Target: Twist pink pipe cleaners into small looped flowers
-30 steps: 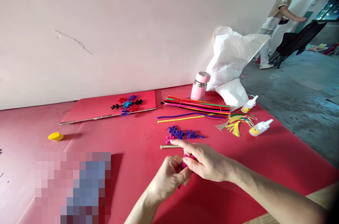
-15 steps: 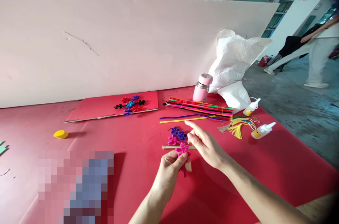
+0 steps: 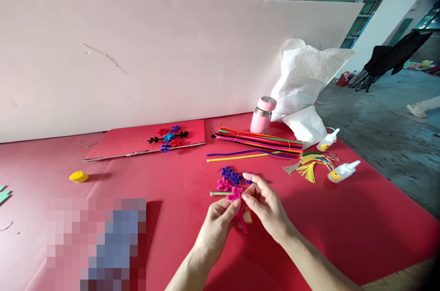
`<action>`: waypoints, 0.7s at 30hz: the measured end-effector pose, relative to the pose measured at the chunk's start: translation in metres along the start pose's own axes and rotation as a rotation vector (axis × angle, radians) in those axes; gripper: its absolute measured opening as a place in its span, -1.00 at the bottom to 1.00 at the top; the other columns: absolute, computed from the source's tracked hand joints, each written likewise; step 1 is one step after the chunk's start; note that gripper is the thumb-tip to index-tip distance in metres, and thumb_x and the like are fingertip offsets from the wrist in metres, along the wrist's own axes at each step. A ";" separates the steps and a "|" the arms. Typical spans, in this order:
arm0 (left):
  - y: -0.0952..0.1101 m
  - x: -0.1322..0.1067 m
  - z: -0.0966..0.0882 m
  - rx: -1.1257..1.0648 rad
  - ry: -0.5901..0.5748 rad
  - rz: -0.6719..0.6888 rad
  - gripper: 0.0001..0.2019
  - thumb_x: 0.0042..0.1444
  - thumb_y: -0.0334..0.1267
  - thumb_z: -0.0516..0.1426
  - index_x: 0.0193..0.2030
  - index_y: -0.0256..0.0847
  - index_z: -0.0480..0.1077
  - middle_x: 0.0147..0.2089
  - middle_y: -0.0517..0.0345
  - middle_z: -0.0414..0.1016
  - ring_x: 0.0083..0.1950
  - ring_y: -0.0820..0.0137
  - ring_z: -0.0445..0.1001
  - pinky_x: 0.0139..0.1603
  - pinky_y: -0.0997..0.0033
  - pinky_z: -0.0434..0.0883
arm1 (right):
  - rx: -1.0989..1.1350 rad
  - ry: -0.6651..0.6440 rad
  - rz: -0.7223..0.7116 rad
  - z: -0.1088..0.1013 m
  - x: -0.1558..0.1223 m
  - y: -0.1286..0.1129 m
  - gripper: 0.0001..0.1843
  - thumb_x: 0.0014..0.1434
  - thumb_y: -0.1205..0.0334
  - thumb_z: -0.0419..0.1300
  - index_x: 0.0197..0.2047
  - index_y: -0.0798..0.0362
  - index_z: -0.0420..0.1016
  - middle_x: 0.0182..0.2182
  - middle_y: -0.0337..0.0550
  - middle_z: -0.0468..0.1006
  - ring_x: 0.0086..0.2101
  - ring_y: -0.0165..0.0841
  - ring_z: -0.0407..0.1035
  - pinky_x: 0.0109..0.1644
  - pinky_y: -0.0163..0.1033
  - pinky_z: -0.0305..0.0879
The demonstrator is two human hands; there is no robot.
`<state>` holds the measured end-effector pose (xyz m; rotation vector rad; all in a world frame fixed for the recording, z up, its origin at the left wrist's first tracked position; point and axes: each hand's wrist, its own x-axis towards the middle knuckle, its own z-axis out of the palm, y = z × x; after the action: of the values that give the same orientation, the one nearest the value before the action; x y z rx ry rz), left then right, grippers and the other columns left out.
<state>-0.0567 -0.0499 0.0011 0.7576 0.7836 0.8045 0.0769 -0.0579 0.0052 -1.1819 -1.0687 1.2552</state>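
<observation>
My left hand pinches a bright pink pipe-cleaner flower, whose stem end hangs below the fingers. At the flower's right edge, my right hand has thumb and fingertips closed on a petal. Just beyond them lie purple pipe-cleaner flowers and another pink flower. A pale thin stick lies behind the held flower, partly hidden by it. Below my fingers a small tan piece shows in part. Loose purple and yellow pipe cleaners stretch across the table farther back.
A bundle of coloured pipe cleaners, a pink bottle and bubble wrap stand at the back. White glue bottles and tassels lie right. Finished flowers rest on a red board; a yellow cap is left.
My right hand has come down and left, from apart with fingers stretched to touching the pink flower. My left hand keeps its hold. A person in the background has mostly left the view.
</observation>
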 end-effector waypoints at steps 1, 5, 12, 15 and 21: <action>0.001 0.000 -0.001 -0.021 0.010 -0.009 -0.76 0.01 -0.14 0.14 -0.38 -0.31 0.47 -0.56 0.16 0.40 -0.50 0.48 0.28 -0.35 0.44 0.23 | 0.046 -0.007 0.029 -0.001 0.002 -0.001 -0.56 0.05 0.17 0.16 0.02 0.02 0.21 -0.52 -0.34 0.27 -0.52 -0.46 0.22 -0.42 -0.30 0.21; 0.002 0.002 -0.004 -0.062 0.052 0.048 -0.74 0.07 -0.12 0.08 -0.39 -0.29 0.45 -0.49 0.16 0.38 -0.44 0.47 0.27 -0.34 0.44 0.23 | 0.152 -0.031 0.085 -0.006 0.005 -0.007 -0.45 -0.01 0.17 0.23 0.04 0.04 0.18 -0.55 -0.37 0.26 -0.52 -0.47 0.19 -0.41 -0.32 0.17; 0.006 0.000 -0.002 0.117 0.005 0.072 -0.80 0.04 -0.28 0.14 -0.19 -0.24 0.45 -0.29 0.08 0.48 -0.25 0.37 0.33 -0.12 0.38 0.24 | 0.116 -0.088 0.112 -0.007 0.003 -0.009 -0.43 0.02 0.19 0.22 0.09 0.03 0.15 -0.53 -0.36 0.25 -0.51 -0.48 0.17 -0.39 -0.31 0.13; 0.006 0.001 -0.003 0.141 0.009 0.056 -0.78 0.03 -0.26 0.14 -0.18 -0.25 0.45 -0.25 0.04 0.49 -0.27 0.36 0.34 -0.15 0.36 0.27 | 0.117 -0.099 0.143 -0.008 0.003 -0.006 -0.48 0.06 0.17 0.18 0.08 0.02 0.16 -0.52 -0.35 0.27 -0.48 -0.46 0.20 -0.35 -0.29 0.16; 0.005 0.002 -0.003 0.034 -0.008 0.016 -0.85 0.04 -0.30 0.14 -0.25 -0.23 0.47 -0.30 0.08 0.49 -0.23 0.38 0.34 -0.09 0.36 0.24 | 0.145 -0.161 0.128 -0.011 0.001 -0.004 -0.47 0.09 0.20 0.17 0.11 -0.05 0.12 -0.47 -0.33 0.28 -0.46 -0.47 0.19 -0.34 -0.29 0.16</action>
<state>-0.0600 -0.0454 0.0029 0.7974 0.7862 0.8035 0.0884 -0.0577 0.0080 -1.0660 -1.0123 1.5226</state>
